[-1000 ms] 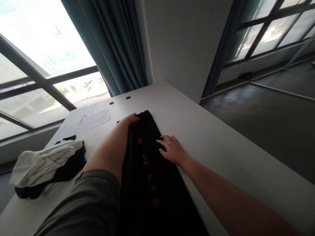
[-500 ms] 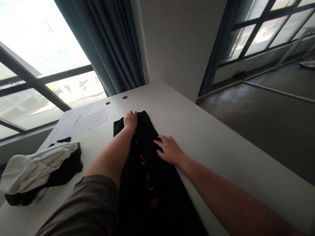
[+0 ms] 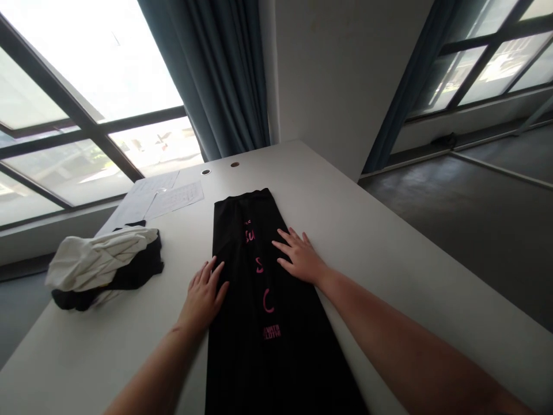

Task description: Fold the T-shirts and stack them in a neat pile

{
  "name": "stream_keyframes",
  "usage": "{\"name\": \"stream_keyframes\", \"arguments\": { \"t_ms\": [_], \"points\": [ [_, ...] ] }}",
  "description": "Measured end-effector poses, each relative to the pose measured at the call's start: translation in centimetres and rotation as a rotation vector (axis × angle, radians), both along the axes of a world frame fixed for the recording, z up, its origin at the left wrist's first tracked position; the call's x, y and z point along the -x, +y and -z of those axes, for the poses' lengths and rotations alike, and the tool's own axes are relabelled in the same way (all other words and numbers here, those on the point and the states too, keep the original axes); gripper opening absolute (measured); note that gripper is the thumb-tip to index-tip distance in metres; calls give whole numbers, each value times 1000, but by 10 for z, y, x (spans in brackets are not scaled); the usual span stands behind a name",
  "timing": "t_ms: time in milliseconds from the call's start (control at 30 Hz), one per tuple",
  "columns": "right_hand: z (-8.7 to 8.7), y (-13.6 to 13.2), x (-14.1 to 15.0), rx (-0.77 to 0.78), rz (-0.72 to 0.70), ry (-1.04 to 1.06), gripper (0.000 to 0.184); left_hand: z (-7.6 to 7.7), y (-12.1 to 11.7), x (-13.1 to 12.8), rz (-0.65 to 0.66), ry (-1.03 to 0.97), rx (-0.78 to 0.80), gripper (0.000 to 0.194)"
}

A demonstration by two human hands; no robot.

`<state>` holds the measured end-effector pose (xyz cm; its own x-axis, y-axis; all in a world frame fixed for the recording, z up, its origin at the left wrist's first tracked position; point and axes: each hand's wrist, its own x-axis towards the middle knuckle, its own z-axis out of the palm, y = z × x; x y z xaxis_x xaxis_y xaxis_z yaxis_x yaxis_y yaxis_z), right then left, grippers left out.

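A long black garment with pink lettering down its middle lies flat on the white table. It looks like folded trousers, with the waistband at the far end. My left hand rests on its left edge, fingers spread and holding nothing. On the opposite edge lies my right hand, also open, its fingertips touching the cloth. The near end of the garment runs out of the bottom of the view.
A heap of white cloth and black cloth sits on the left of the table. Behind it lie printed sheets of paper. Two round holes pierce the table's far part. A blue curtain, windows and a pillar stand beyond.
My left hand has left the waistband and come back toward me to the garment's left edge, its fingers now spread. My right hand stays on the right edge. The camera view has shifted.
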<state>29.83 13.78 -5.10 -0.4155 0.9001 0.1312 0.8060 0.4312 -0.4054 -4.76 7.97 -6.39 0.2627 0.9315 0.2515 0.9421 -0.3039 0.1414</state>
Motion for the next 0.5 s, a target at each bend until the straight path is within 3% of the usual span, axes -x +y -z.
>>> {"name": "stream_keyframes", "arguments": {
  "t_ms": [100,200,333,500],
  "points": [
    [1,-7,1,-77,-117,29,47,2,-55,45,106,-14,48,54],
    [6,-19,-1,-52,-163,3,45,-8,-92,68,171,7,97,55],
    [13,-49,-7,-62,-135,-32,44,-20,-133,68,306,3,157,65],
    [15,-108,-26,-112,-182,79,40,-21,-169,56,344,-71,153,70]
  ]
}}
